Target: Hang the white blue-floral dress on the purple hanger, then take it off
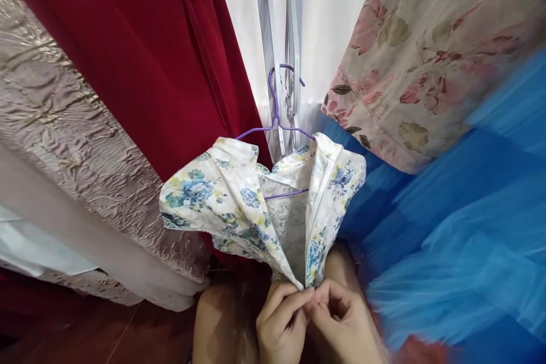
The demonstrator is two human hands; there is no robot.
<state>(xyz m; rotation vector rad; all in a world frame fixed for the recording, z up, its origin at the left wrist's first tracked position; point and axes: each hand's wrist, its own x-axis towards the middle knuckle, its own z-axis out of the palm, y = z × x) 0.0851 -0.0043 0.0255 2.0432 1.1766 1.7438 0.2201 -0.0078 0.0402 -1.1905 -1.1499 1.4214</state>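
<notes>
A short-sleeved white garment (243, 199) with blue and yellow flowers hangs on a purple hanger (276, 119) in front of me. Its front falls open in a V from the collar, and a zipper edge runs down the right side of the opening. At the bottom of the V, my left hand (282, 321) pinches the left front edge. Close against it, my right hand (341, 315) pinches the right front edge. The fingertips of both hands almost meet, and they cover whatever small part lies between them. The garment below is hidden by the hands.
The hanger hooks at pale vertical straps or bars (281, 28). Red cloth (140, 40) and a pinkish textured fabric (85, 136) hang at left. A beige floral cloth (426, 62) and blue tulle (460, 239) hang at right. My bare knees flank the garment above a reddish floor (115, 330).
</notes>
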